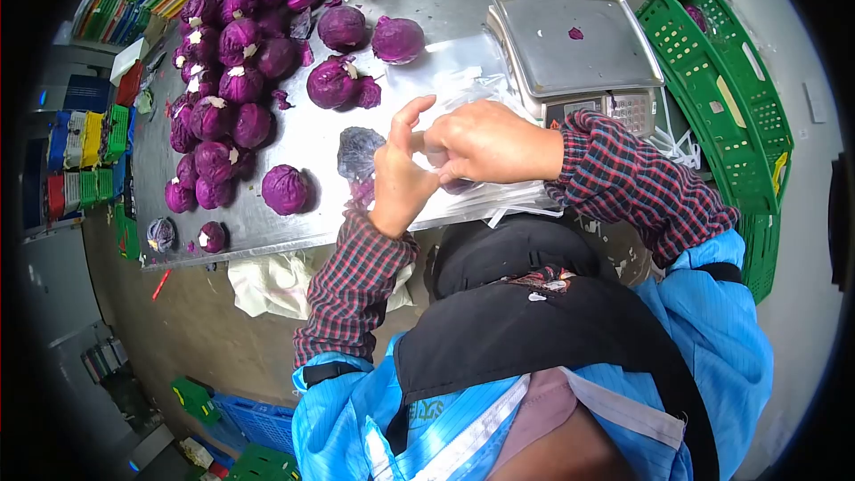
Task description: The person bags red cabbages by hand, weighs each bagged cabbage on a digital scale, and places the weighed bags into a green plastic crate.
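Over the front edge of the steel table, my left hand (pixel 401 174) and my right hand (pixel 494 141) meet, thumbs close together. Both are closed in a pinch, with one left finger raised and bent. What they pinch is mostly hidden; a bit of purple shows beneath the right hand. Clear plastic bags (pixel 468 85) lie flat behind and under the hands. Left of my left hand is a dark grey-purple cabbage leaf (pixel 360 153). A single red cabbage (pixel 286 190) sits further left, and another with a loose leaf (pixel 331 82) lies beyond.
Many red cabbages (pixel 239 42) are heaped on the left of the steel table (pixel 321 224). A weighing scale (pixel 570 40) with a purple scrap on its pan stands back right. Green crates (pixel 712 80) line the right side. White strips (pixel 679 150) lie beside the scale.
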